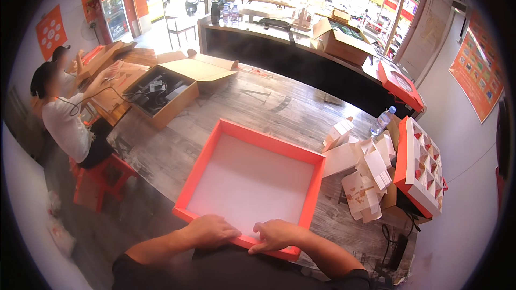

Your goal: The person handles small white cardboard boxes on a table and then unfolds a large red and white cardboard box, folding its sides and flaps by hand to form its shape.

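Two hands rest on the near wall of the orange tray [215, 153], which lies flat on the grey wooden table [279, 107] directly ahead of me. My left hand [212, 231] lies curled over the rim, fingers draped on the wall rather than clenched; my right hand [277, 234] presses fingertips onto the same rim, thumb outside. Tray: square, shallow, orange walls, plain white floor. Both forearms enter from the lower edge, converging. Right of the tray, a heap of folded white cartons [365, 172] and a divided orange box [424, 172] tilted on edge; beyond, a water bottle [382, 121]. Far left, an open cardboard box [161, 96] and a seated person [62, 115].
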The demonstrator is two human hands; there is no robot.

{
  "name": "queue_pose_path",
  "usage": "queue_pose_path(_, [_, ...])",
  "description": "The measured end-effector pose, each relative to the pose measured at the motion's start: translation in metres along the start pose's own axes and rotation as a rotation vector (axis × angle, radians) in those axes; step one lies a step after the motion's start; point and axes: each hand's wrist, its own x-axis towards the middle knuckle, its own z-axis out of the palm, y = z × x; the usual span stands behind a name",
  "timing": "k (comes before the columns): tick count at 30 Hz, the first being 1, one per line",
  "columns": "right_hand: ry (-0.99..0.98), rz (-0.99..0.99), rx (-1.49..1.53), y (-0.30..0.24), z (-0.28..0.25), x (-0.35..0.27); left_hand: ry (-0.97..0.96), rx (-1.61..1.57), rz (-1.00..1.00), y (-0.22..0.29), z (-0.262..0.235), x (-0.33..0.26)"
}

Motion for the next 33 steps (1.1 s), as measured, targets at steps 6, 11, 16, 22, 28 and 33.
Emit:
queue_pose_path(6, [-0.126,-0.048,0.114,0.008,0.003,0.008,0.062,0.058,0.054,0.001,0.010,-0.010])
queue_pose_path(11, [-0.116,-0.057,0.172,0.008,0.005,0.005,0.145,0.041,0.044,0.005,0.006,-0.008])
queue_pose_path(16, [-0.077,-0.052,0.269,0.014,0.012,0.001,0.191,-0.011,0.066,0.007,-0.004,-0.003])
queue_pose_path(22, [-0.023,-0.050,0.344,0.019,0.017,0.001,0.202,-0.056,0.060,0.004,-0.002,-0.004])
queue_pose_path(28, [0.006,-0.070,0.266,0.018,0.017,0.008,0.054,-0.163,-0.084,0.002,-0.007,-0.003])
queue_pose_path(33, [0.281,-0.069,0.101,0.000,0.015,-0.010,0.092,-0.131,-0.070,0.007,-0.024,0.003])
